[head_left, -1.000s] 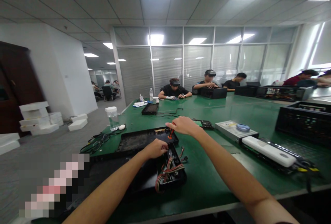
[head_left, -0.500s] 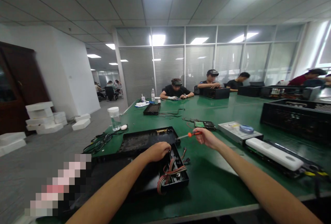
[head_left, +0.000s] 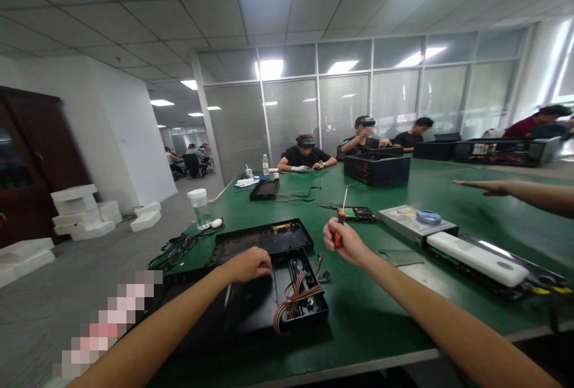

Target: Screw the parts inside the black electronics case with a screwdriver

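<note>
My right hand (head_left: pixel 344 242) is closed round the orange and black handle of a screwdriver (head_left: pixel 341 218), its shaft pointing up. My left hand (head_left: pixel 251 263) hovers over an open black metal case (head_left: pixel 251 310), fingers curled together; what they hold, if anything, is hidden. Striped ribbon wires (head_left: pixel 296 298) and small metal parts lie in the case's right compartment. Behind it rests a flat black cover or tray (head_left: pixel 260 241) with a brass-coloured strip near its far edge.
Right of my hands are a silver drive (head_left: pixel 403 223) with a blue round item on it and a white elongated device (head_left: pixel 478 259). A clear jar (head_left: pixel 201 211) and black cable stand left. Another person's hand (head_left: pixel 487 186) reaches in from the right; others sit beyond.
My left hand has moved left, away from the wired compartment. My right hand has turned the screwdriver from sideways to upright. Another person's arm has come in at right, and a far black case has shifted.
</note>
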A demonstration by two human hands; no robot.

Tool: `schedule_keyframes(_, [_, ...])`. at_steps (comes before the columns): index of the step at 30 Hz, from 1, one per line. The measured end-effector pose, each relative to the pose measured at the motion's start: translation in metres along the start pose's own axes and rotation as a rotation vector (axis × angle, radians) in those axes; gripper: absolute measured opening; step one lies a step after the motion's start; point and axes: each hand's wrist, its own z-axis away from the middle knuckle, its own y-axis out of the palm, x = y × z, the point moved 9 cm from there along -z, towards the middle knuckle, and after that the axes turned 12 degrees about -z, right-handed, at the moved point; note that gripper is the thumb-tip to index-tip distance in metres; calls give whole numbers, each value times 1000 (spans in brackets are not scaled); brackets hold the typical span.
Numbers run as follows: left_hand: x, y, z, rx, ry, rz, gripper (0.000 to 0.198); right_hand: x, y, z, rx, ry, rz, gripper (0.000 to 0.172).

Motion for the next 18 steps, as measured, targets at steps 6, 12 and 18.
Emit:
schedule_keyframes(6, [12, -17, 25, -67, -110, 25, 35, -20, 77, 69, 654, 302, 1021, 26])
schedule_keyframes(12, [83, -11, 15, 23, -301, 23, 38, -29, 95, 122, 715, 22, 1424, 24])
schedule_keyframes(18, [80, 31, -12, 159, -205, -31, 25, -38, 69, 143, 548, 14, 1486, 16])
